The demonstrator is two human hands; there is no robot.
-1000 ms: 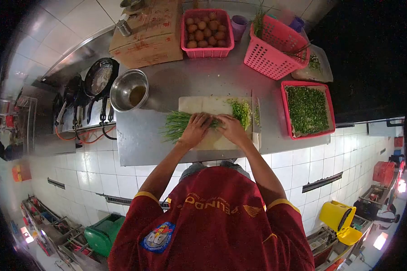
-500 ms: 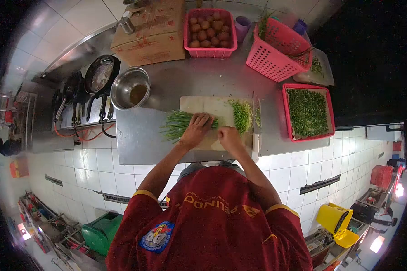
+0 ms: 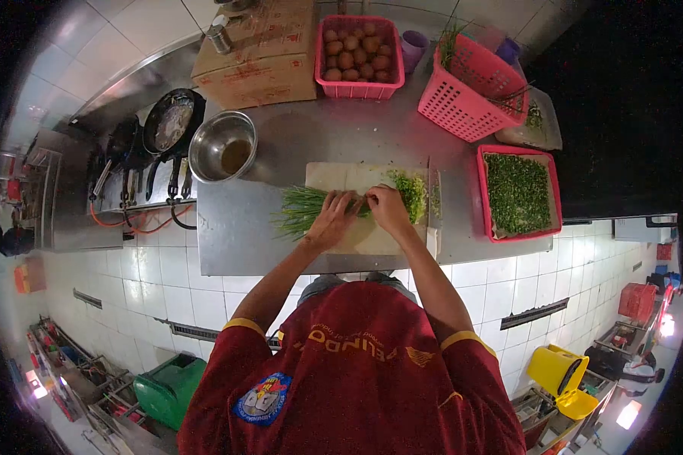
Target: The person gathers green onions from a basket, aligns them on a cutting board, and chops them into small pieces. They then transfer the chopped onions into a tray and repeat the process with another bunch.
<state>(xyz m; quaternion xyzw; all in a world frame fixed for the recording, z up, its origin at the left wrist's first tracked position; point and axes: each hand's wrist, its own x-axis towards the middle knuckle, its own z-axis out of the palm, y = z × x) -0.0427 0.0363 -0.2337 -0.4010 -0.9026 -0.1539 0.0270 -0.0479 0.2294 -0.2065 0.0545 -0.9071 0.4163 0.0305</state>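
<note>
A bunch of long green scallions (image 3: 302,211) lies across the left part of a white cutting board (image 3: 345,176). My left hand (image 3: 335,218) rests over the bunch near its cut end and grips it against the board. Beside it, my right hand (image 3: 388,208) is closed in a pinch at that cut end; what sits between its fingertips is too small to make out. Chopped scallions (image 3: 411,196) form a pale green pile just right of my right hand. What looks like a knife (image 3: 431,193) lies along the board's right edge.
A steel bowl (image 3: 222,147) with some liquid stands left of the board. Behind are a pink basket of eggs (image 3: 359,57), a cardboard box (image 3: 258,64) and a tilted pink basket (image 3: 470,95). A red-pink tray of chopped greens (image 3: 517,193) sits right. Pans (image 3: 172,121) are at left.
My right hand has moved away from me, up to the cut end of the scallions, and its fingertips now pinch there. My left hand stays on the bunch. The whole view has shifted slightly.
</note>
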